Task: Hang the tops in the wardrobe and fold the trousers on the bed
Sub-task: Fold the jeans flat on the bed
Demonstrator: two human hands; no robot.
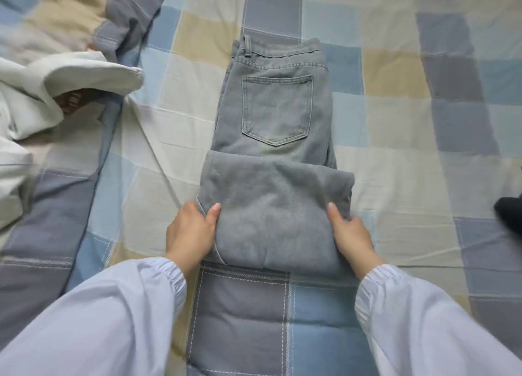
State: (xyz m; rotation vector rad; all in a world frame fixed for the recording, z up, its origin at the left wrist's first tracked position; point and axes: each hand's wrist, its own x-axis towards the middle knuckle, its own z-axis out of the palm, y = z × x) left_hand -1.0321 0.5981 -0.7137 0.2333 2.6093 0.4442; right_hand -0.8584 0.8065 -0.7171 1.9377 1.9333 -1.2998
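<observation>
Left hand [189,230] and right hand [351,234] gripping folded jeans [275,149], white garment [42,93] left, checked bedspread [395,121]

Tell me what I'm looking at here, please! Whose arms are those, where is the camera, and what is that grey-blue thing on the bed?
There is no robot here, just a person. The camera sits on the person's head and looks forward and down, so you see their own two arms in pale sleeves reaching out.

The grey-blue thing is a pair of jeans lying on a bed with a checked cover. The jeans are partly folded: the leg part is doubled up over the top part, below the back pocket.

The left hand and the right hand each hold one side of the folded part, thumbs on top.

At the left lies a crumpled white garment. Something dark pokes in at the right edge; I cannot tell what.
</observation>
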